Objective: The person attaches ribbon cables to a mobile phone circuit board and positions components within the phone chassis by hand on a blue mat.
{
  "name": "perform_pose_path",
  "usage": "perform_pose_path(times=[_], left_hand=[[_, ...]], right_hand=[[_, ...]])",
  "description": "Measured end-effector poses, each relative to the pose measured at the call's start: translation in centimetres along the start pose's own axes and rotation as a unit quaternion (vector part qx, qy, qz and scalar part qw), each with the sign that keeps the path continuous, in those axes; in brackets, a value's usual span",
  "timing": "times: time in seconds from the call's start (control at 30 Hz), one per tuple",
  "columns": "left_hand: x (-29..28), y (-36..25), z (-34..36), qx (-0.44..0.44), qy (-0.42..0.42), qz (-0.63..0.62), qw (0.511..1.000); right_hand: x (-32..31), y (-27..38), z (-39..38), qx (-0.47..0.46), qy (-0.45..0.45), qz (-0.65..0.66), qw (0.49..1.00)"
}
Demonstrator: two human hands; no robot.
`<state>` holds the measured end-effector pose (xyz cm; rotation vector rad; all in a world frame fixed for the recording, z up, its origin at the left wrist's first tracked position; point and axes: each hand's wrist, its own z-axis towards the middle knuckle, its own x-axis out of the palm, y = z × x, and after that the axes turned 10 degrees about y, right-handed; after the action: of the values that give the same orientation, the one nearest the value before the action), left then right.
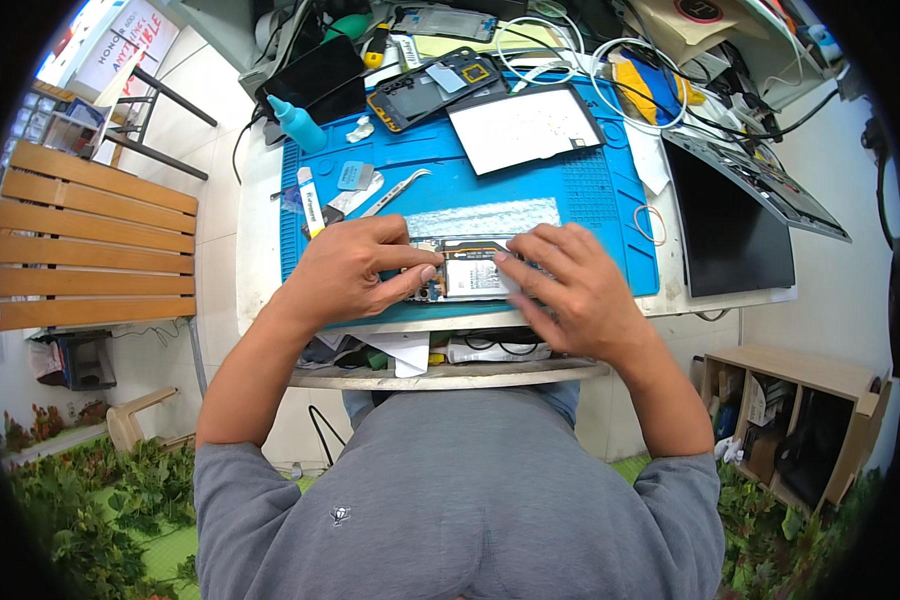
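Observation:
An opened phone (473,278) with exposed battery and boards lies on the blue mat (610,250), below a strip of bubble wrap (470,215). My left hand (360,270) grips its left end, index finger and thumb close together over the inner parts. My right hand (565,285) is at the right side, fingers apart, index tip touching or just over the board above the battery. To the upper left lie tweezers (390,195), a white tool (310,200) and a small translucent piece (355,175).
A blue bottle (300,128), phone frame (420,90), white panel (520,130) and tangled cables crowd the back. A dark screen (725,250) with a propped panel stands right. A slatted wooden seat (95,235) is at left, a wooden cabinet (785,370) at lower right.

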<state>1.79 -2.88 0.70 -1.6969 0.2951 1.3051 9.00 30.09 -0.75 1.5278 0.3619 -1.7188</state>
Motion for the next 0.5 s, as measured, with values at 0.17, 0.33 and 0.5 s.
perform_pose_path(times=[0.17, 0.33, 0.5], left_hand=[[-0.1, 0.1, -0.1, 0.007, -0.005, 0.023, 1.000], [0.2, 0.2, -0.2, -0.001, -0.005, 0.028, 1.000], [0.6, 0.4, 0.0, 0.003, -0.033, 0.035, 0.999]], right_hand=[[1.6, 3.4, 2.2, -0.012, 0.034, -0.011, 0.999], [2.9, 3.4, 2.7, -0.001, 0.055, -0.032, 0.998], [3.6, 3.3, 2.7, 0.004, 0.033, -0.024, 0.999]])
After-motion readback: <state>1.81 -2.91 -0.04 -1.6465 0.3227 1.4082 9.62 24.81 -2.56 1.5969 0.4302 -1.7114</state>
